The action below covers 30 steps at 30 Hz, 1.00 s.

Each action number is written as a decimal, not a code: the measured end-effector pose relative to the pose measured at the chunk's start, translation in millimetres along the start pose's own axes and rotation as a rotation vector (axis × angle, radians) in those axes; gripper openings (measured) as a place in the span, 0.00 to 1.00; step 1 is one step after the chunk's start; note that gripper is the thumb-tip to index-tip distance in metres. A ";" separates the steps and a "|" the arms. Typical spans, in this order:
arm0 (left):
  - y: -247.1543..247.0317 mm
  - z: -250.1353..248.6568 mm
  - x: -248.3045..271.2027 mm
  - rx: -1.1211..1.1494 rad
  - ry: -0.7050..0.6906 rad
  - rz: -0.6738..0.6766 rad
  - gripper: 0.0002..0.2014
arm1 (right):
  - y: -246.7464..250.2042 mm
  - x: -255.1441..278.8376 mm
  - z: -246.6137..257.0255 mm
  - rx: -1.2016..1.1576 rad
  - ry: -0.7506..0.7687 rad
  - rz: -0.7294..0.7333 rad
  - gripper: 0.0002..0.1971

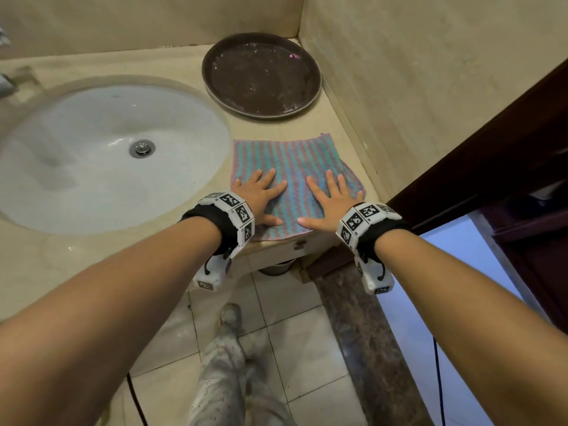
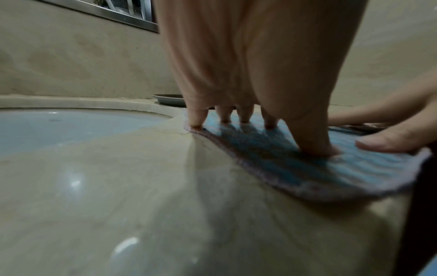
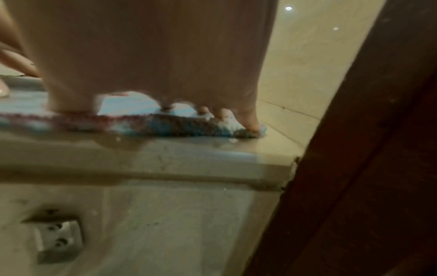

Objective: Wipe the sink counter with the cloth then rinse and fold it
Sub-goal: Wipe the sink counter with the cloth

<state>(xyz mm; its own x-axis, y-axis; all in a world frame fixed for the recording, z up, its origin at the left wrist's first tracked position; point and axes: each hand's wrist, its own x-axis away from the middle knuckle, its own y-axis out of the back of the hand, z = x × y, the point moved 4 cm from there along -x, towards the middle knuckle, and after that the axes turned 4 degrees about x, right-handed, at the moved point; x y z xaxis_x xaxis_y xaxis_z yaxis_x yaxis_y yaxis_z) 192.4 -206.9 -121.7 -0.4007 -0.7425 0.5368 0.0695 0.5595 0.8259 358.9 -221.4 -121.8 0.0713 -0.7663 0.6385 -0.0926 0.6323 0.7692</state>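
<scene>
**A:** Where does the striped cloth lie from the hands?

**B:** Right under them. It is spread flat on the worktop, in the corner between the sink basin on its left and the side wall on its right, with the brown round tray just beyond its far edge. The left hand presses on its near-left part, the right hand on its near-right part.

**B:** Both hands lie flat with fingers straight and spread apart. Neither curls round the cloth or pinches it. The left wrist view shows the fingertips bearing down on the fabric, thumb planted too.

**A:** Which hand is nearer the basin?

**B:** The left one; its little finger sits at the cloth's left edge, just beside the basin rim. The right hand is nearer the wall, and its outer fingers rest by the cloth's right edge, which looks slightly bunched there in the right wrist view.

**A:** And the cloth's near edge?

**B:** It reaches the worktop's front lip, under the thumbs. The cloth is roughly square, so no clear long axis.

**A:** So the coming move turns on what?

**B:** I judge on direction: most of the worktop lies leftward round the basin, so any wiping there would start from the left hand's side. Whether this is wiping or smoothing before a fold, I cannot tell.
</scene>
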 end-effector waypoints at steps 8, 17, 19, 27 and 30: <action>0.1 -4.3 -7.3 -0.002 -0.012 0.035 0.45 | -2.3 -1.9 -6.5 -0.018 -0.002 0.006 0.49; 23.4 -3.8 -43.7 0.029 -0.065 0.038 0.46 | 24.2 -35.0 -18.1 -0.026 -0.053 -0.024 0.53; 32.7 -0.4 -53.2 0.037 -0.097 0.029 0.47 | 32.3 -43.9 -21.3 -0.035 -0.063 -0.030 0.53; 61.3 28.8 -87.6 0.101 -0.114 -0.063 0.49 | 70.7 -83.3 -22.0 -0.044 -0.068 -0.014 0.55; 66.5 36.9 -95.4 0.086 -0.119 -0.067 0.47 | 84.1 -99.6 -18.0 -0.050 -0.069 -0.028 0.56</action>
<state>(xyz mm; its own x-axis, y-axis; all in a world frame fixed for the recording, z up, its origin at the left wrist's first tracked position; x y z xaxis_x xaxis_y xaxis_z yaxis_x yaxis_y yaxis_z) 201.5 -85.2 -124.3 -0.5076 -0.7334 0.4521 -0.0377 0.5431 0.8388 361.8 -89.9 -120.3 0.0040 -0.7889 0.6145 -0.0413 0.6138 0.7884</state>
